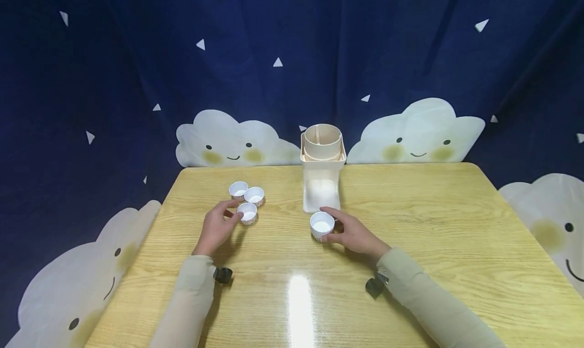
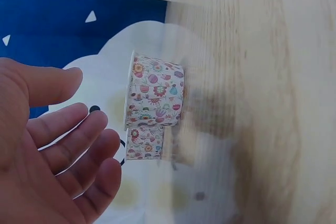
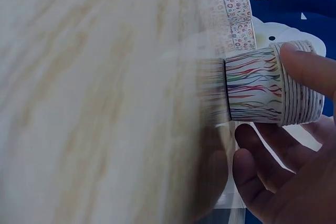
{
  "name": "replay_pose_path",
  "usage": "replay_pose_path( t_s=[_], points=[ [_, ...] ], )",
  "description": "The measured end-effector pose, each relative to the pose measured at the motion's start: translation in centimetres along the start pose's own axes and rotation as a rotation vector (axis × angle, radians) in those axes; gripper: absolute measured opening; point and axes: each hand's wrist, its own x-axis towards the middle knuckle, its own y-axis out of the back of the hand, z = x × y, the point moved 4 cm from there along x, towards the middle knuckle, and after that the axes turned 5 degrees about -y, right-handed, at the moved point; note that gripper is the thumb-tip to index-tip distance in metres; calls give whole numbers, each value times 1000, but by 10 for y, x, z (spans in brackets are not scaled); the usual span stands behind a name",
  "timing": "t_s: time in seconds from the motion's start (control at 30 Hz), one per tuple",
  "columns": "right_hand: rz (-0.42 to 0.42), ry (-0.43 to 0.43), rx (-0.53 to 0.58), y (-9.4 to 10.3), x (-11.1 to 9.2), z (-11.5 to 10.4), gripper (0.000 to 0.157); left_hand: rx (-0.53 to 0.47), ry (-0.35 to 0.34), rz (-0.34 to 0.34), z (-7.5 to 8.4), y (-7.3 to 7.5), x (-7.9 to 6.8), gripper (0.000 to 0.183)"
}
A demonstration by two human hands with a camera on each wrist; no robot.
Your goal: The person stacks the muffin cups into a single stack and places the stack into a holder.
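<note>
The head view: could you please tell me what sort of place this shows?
Probably an indoor tabletop recording setup: a cloud-patterned navy curtain stands behind a wood-grain table, which bears small paper cups.

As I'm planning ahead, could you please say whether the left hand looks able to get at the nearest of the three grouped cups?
Probably yes: the left hand is close beside that cup, and the other two cups stand farther back, leaving its near side free.
</note>
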Motion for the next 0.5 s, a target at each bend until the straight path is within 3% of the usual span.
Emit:
replay_pose_path(
  t_s=[0.27,0.5],
  points=[
    [11,8,1,1,0,-1,80,-1,11,2,0,0,1,38],
    [40,4,-15,3,3,-2,72,25,52,-62,-5,-4,-1,47]
  ],
)
